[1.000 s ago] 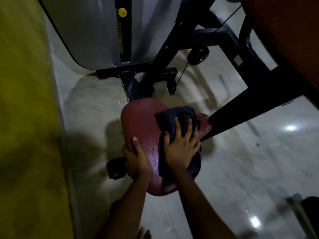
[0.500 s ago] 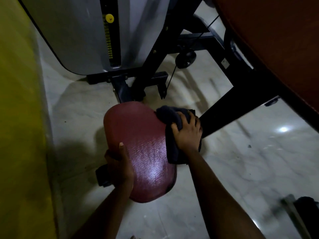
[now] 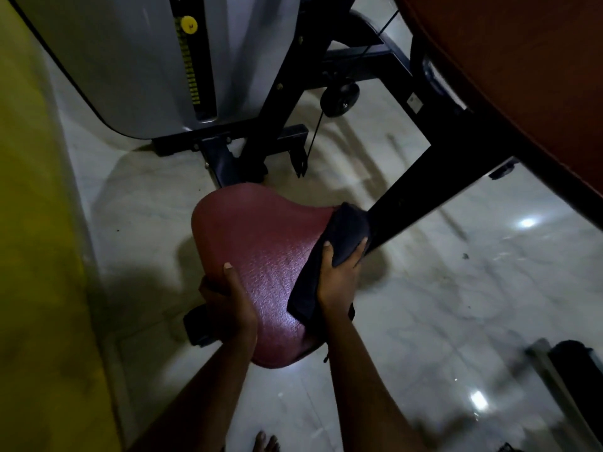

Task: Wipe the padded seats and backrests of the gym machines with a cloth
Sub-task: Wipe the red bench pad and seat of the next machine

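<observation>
Dark cloth [image 3: 341,234] draped over the red padded seat [image 3: 261,243]'s right edge. Right grip [image 3: 339,278] curled around the cloth there; left grip [image 3: 228,305] clasps the seat's near-left rim, thumb on top. Black frame beam [image 3: 440,181] rises just right of the seat.

Left grip: your left grip [image 3: 228,301] clasps the near left edge of the seat [image 3: 261,230], thumb laid flat on top and pointing away from you, fingers curled under the rim.
Right grip: your right grip [image 3: 339,275] clutches the cloth [image 3: 346,230] against the seat's right edge, thumb on the side facing the left grip, cloth bunched ahead of the knuckles.
Forearms: both bare, reaching forward and down; the left slants in from lower left, the right runs straighter.
Toes: your bare toes [image 3: 266,443] show behind both grips, between the forearms.
</observation>
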{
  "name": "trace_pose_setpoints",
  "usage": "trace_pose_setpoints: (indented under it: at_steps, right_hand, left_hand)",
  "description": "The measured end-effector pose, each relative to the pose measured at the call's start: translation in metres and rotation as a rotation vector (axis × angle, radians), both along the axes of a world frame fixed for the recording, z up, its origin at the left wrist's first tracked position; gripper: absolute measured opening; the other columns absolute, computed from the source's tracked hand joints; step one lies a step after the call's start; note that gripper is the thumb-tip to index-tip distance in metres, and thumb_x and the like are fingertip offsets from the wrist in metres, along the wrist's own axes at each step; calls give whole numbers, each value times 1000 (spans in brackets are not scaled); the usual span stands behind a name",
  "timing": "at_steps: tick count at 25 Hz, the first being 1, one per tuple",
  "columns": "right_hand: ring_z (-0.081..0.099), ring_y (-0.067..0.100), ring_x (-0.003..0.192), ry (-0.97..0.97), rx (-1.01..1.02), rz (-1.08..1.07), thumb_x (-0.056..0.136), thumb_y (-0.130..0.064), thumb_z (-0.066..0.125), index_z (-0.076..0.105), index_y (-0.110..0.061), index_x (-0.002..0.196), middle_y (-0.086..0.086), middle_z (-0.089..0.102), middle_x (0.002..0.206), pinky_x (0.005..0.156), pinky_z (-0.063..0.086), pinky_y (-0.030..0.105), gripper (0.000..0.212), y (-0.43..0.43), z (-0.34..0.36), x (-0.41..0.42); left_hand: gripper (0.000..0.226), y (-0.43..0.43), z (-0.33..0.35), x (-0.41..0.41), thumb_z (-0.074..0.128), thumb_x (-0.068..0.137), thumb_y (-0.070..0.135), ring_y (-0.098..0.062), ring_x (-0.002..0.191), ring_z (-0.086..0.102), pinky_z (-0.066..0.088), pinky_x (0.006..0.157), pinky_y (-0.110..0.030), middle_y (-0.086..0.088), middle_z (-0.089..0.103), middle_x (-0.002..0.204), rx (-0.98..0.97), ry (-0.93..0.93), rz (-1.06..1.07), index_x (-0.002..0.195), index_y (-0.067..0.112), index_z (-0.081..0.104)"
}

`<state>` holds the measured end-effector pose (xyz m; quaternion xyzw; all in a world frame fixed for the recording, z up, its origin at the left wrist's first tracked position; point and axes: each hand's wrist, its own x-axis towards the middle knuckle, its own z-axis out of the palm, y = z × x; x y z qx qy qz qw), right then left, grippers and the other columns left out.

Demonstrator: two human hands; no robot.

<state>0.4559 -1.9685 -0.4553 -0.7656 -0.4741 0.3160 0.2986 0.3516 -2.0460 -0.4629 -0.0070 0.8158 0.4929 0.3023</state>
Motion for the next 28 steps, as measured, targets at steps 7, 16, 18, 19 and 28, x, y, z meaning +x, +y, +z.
trace_pose_setpoints:
  at_steps: [7,16,18,19,28]
  right_hand:
    - [33,26,135,-15,-6,455,94,-33,49,9,-20,149,12,26,151,101,26,17,69,-69,6,39]
    - [36,34,132,-131,33,315,93,-45,44,17,-16,148,19,30,147,107,29,34,68,-87,-8,26]
    - [34,38,132,-244,75,379,86,-57,33,19,-20,147,23,29,147,109,30,42,73,-109,-12,25]
    - [31,39,135,-295,97,422,85,-58,31,16,-25,148,23,25,149,109,29,44,72,-118,-15,25]
    - [14,39,140,-1026,584,1331,68,-49,61,25,-32,145,15,21,151,111,11,56,87,-120,-19,18]
  left_hand:
    - [56,1,0,-1,41,94,51,-35,111,55,34,81,-31,-15,57,128,-32,4,9,134,12,44]
    - [67,-2,1,-1,40,85,65,-32,115,56,36,89,-25,-9,58,130,51,-79,14,137,22,43]
    - [83,-5,-6,-5,41,66,78,-30,114,58,43,101,-38,-7,60,127,254,-243,58,132,27,47]
    - [85,-8,-18,-9,44,61,82,-28,113,58,43,102,-44,-5,61,125,307,-357,64,128,29,51]
    - [44,-72,5,-35,28,100,42,-11,103,53,41,78,-22,0,56,118,373,-588,233,131,16,46]
